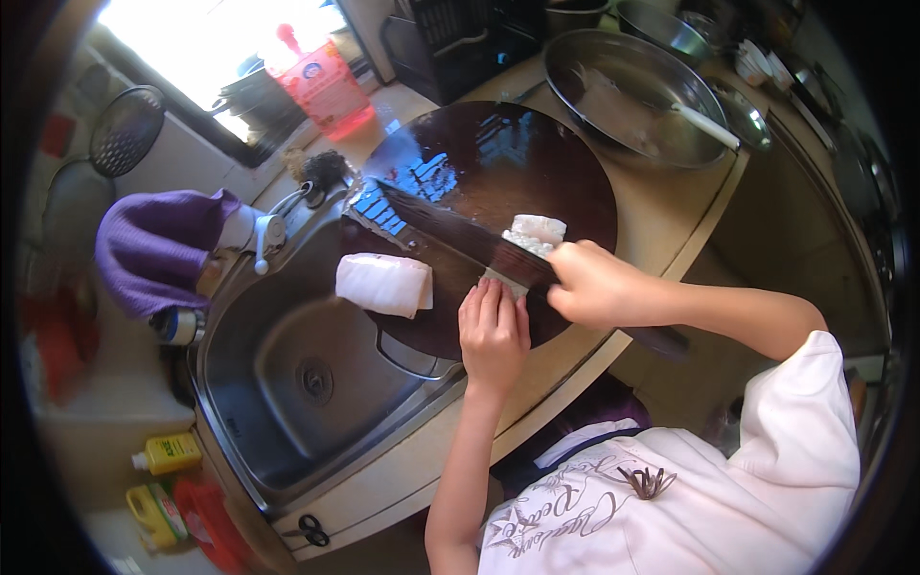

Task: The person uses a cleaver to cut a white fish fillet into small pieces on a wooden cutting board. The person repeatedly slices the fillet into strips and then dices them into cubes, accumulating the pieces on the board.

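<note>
My right hand [602, 286] grips a long, dark-bladed kitchen knife [460, 230], whose blade slants across a round brown cutting board [489, 194]. With its fingertips bent, my left hand [496, 323] presses on a pale piece of raw flesh [507, 280] right beside the blade. On the blade's far side lie finely cut white bits [528, 242] and a small white chunk [539, 226]. A larger folded white slab [381, 284] rests at the board's left edge, partly overhanging the sink. The underside of the blade and most of the held piece are hidden.
A steel sink [287, 424] lies under the board's left side, near a faucet draped with purple cloth [154, 248]. A steel basin [640, 97] with a white-handled utensil [708, 127] stands behind right. A pink pouch [327, 90] stands by the window. Scissors [310, 530] lie at the counter's front.
</note>
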A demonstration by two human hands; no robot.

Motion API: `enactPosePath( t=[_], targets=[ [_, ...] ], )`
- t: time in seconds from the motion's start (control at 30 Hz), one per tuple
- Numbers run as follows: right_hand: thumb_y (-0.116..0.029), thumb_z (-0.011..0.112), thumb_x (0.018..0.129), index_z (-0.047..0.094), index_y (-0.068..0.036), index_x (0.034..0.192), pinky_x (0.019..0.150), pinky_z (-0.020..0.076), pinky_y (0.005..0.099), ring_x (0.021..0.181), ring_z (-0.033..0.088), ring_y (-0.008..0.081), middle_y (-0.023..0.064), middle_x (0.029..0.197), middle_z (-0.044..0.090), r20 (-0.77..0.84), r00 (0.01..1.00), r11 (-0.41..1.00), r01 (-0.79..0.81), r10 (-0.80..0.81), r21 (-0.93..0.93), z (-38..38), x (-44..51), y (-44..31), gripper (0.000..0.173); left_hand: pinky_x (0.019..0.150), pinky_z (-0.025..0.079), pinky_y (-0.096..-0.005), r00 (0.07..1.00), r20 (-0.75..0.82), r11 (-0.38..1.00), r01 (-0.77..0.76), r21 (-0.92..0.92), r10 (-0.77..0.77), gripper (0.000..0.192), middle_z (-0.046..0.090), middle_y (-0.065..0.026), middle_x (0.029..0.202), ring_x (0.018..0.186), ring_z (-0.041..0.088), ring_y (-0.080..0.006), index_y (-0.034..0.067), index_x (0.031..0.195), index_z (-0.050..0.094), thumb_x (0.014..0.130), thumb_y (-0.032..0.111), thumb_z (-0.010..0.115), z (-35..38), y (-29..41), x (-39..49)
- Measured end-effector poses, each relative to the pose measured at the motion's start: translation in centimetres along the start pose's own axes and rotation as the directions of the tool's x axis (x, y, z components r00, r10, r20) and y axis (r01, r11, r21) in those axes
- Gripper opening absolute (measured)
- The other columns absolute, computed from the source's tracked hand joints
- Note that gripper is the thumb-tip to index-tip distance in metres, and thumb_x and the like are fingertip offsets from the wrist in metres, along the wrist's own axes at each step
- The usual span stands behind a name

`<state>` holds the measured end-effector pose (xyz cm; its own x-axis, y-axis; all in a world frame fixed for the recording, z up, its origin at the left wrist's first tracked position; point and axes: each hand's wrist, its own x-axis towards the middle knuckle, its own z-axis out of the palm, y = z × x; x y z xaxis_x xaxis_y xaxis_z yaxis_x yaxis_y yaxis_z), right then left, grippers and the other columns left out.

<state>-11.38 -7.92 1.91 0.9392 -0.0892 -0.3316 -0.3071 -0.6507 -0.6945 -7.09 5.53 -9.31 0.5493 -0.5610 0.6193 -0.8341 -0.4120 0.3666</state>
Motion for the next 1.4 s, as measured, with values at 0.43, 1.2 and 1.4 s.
enactPosePath(
  t=[0.43, 1.2, 1.4],
  targets=[
    [-0.003, 0.049, 0.061, 0.050, 0.013, 0.060, 0.050, 0.0454, 0.0393, 0.059, 0.055, 0.0394, 0.0311, 0.059, 0.049, -0.123, 0.992, 0.999, 0.026, -0.023, 0.024, 1.4, 0.9, -0.9, 0.016, 0.076, 0.041, -0.0391, 0.999, 0.024, 0.998, -0.045, 0.032, 0.044, 0.018, 0.055, -0.0203, 0.086, 0.082, 0.053, -0.0320, -0.009, 0.079, 0.056, 0.069, 0.005, 0.053, 0.0, 0.1, 0.0],
    [0.002, 0.044, 0.059, 0.047, 0.014, 0.054, 0.043, 0.0433, 0.0371, 0.049, 0.056, 0.0319, 0.0264, 0.051, 0.048, -0.142, 0.984, 0.993, -0.106, 0.112, 0.045, 1.7, 1.8, -1.0, 0.014, 0.072, 0.044, -0.0348, 0.990, 0.086, 0.973, -0.129, 0.190, 0.115, 0.019, 0.054, -0.0161, 0.079, 0.076, 0.054, -0.0279, -0.006, 0.081, 0.051, 0.069, 0.008, 0.052, -0.1, -0.3, 0.8],
    [0.005, 0.043, 0.057, 0.048, 0.011, 0.053, 0.038, 0.0444, 0.0341, 0.047, 0.056, 0.0270, 0.0216, 0.052, 0.052, -0.096, 0.979, 0.982, -0.171, 0.179, 0.084, 1.1, -0.8, 0.2, 0.009, 0.066, 0.046, -0.0311, 0.957, 0.275, 0.942, -0.171, 0.290, 0.089, 0.015, 0.050, -0.0129, 0.070, 0.067, 0.053, -0.0257, -0.004, 0.076, 0.050, 0.066, 0.007, 0.053, -0.1, -0.2, 1.5]
  ],
)
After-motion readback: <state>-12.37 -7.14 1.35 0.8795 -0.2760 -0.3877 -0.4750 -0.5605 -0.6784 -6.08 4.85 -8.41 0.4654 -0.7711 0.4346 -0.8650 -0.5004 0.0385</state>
